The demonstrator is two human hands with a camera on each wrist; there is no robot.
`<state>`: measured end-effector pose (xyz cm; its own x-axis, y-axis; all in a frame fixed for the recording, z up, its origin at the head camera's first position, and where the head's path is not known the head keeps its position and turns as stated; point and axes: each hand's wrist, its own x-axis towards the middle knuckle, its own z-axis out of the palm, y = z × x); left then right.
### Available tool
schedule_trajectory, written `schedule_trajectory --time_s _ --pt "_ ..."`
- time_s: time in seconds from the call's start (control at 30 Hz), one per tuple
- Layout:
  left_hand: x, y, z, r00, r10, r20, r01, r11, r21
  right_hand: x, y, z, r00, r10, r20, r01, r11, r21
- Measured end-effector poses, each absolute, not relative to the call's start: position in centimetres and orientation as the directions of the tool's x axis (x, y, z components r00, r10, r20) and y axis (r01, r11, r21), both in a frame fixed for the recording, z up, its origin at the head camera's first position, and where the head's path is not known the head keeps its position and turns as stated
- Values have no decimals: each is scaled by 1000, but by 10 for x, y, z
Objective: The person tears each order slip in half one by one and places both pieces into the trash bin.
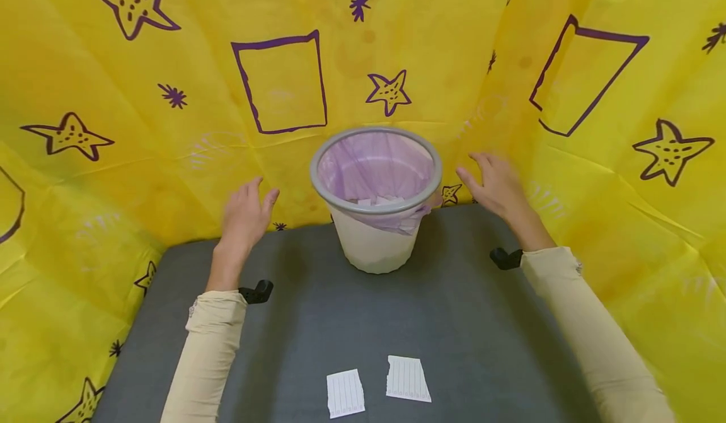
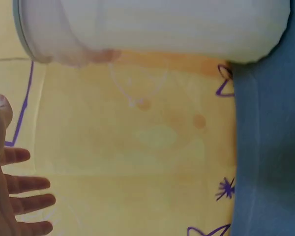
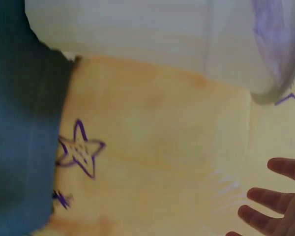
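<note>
A white waste bin [image 1: 371,246] with a grey rim and a purple liner [image 1: 374,158] stands upright at the back of the grey table. Pieces of white paper [image 1: 388,200] lie inside it. My left hand [image 1: 245,215] is held up to the left of the bin, apart from it, and the left wrist view shows its fingers [image 2: 29,184] spread and straight. On the other side, my right hand [image 1: 499,183] is raised near the rim without touching it; its fingers [image 3: 270,199] are spread too. Neither hand holds anything.
Two torn pieces of lined paper, a left one [image 1: 345,393] and a right one [image 1: 408,379], lie at the front of the grey table [image 1: 317,322]. A yellow curtain [image 1: 437,45] with purple stars and outlines hangs behind and along both sides.
</note>
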<state>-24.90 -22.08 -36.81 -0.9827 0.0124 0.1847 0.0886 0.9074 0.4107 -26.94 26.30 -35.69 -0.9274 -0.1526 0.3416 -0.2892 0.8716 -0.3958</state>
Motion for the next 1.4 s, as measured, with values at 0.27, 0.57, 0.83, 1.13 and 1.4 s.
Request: schedule_trajectory --time_s 0.27,0.57,0.83,1.13,1.4 --pt "-174 -189 -423 -980 29 195 115 888 445 -205 240 -422 -932 -134 335 -282 851 -443" --pt "-136 -164 -446 -952 15 306 104 956 276 -171 215 -443 -926 -125 357 -274 872 -406" --pt "-89 -145 -497 -970 17 243 79 965 251 -124 177 -498 -929 -107 355 -260 872 -416" --pt "-61 -127 -525 -962 42 269 116 957 267 -102 130 -524 -851 -294 436 -411 889 -203" --pt "-34 -116 -553 -981 87 172 134 949 286 -74 89 -562 -813 -457 360 -532 835 -140"
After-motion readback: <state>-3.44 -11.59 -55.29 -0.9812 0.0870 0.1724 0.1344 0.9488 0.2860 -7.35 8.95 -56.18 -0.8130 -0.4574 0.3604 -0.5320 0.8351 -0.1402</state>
